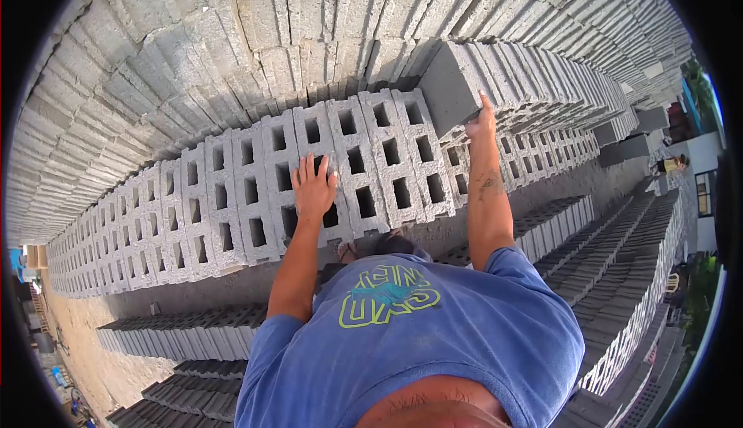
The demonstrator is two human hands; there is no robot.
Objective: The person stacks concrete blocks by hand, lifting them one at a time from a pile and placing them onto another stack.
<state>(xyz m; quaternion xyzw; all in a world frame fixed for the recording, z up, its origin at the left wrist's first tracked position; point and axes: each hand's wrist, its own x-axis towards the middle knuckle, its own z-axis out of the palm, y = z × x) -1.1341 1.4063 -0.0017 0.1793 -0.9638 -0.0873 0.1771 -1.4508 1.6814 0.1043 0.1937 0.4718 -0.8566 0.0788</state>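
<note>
My left hand (313,188) rests on the row of hollow concrete blocks (267,188), its fingers apart and the fingertips by a hole. The blocks are grey, pressed side by side with their holes facing up. To the right, my right hand (481,124) grips the near edge of a concrete block (453,91), the first in an upper layer. One digit points up along that block's edge; the other fingers are partly hidden. The block's smooth, darker grey side faces the row under my left hand.
A tall wall of stacked blocks (263,22) stands behind the row. Lower rows of blocks (186,329) lie behind me on the left, and more rows (611,258) on the right. A person (672,164) is far off at the right. My foot (347,251) is on the ground beside the row.
</note>
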